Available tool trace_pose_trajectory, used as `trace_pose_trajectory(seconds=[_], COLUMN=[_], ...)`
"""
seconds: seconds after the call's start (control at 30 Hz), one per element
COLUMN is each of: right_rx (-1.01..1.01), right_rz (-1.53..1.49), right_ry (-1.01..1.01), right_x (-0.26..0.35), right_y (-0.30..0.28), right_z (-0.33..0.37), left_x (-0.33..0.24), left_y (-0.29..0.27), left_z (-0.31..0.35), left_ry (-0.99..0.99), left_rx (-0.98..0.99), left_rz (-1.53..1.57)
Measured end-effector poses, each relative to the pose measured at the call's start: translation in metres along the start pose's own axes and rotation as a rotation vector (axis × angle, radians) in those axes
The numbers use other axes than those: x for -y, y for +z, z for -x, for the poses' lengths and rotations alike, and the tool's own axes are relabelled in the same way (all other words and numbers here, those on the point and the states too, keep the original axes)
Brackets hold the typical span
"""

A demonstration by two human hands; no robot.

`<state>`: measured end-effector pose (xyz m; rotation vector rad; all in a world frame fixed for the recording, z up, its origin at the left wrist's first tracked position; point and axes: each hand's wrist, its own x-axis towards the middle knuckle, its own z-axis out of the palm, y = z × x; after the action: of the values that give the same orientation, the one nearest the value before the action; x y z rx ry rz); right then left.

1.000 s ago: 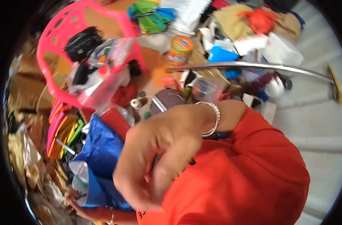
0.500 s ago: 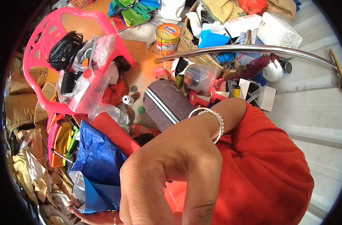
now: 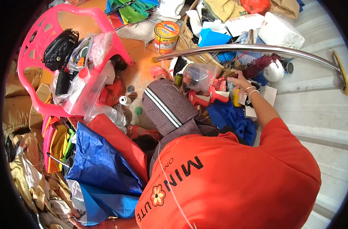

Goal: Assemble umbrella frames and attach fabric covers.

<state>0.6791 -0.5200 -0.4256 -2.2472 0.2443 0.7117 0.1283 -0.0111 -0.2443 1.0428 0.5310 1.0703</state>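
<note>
**The right hand (image 3: 239,81) has moved away from the camera and out to the right**

Half a second ago this hand was big and close to the camera. Now it looks small, at the end of a stretched arm, just by a small yellow tube-shaped thing (image 3: 237,96). With it out of the way, a crumpled dark blue cloth (image 3: 235,121) and the front of the red cloth shirt (image 3: 238,171) show. So the right hand is now among small odds and ends, well apart from the shiny blue sheet with a silver underside (image 3: 99,152), which lies at the lower left. The left hand (image 3: 74,219) has stayed at that sheet's low edge.

The right hand's fingers point left; they are too small to tell if they pinch anything. The left hand is mostly hidden, so I cannot tell its grip either.

Above the right hand runs a long shiny metal pole (image 3: 235,47). A white card piece (image 3: 270,95) sits close on its right. More open room lies past that, on the pale grey ridged sheet (image 3: 307,122). The pink plastic chair (image 3: 36,104) hems in the upper left. A thin pale thread (image 3: 167,173) runs down over the shirt.
</note>
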Motion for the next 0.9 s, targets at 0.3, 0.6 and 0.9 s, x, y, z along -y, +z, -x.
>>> trace_pose_trajectory(seconds=[0.3,0.6,0.9], right_rx=[-0.254,-0.412,0.450], right_rz=[-0.641,0.280,-0.120], right_ry=[-0.089,-0.621,-0.993], right_x=[-0.021,0.010,0.238], right_y=[0.057,-0.004,0.111], right_z=[-0.108,-0.013,0.170], left_x=[0.014,-0.001,-0.007], left_y=[0.097,0.090,0.116], left_z=[0.027,0.025,0.011], left_ry=[0.262,0.105,0.162], left_rx=[-0.658,-0.438,-0.201], left_rz=[-0.550,-0.246,-0.389])
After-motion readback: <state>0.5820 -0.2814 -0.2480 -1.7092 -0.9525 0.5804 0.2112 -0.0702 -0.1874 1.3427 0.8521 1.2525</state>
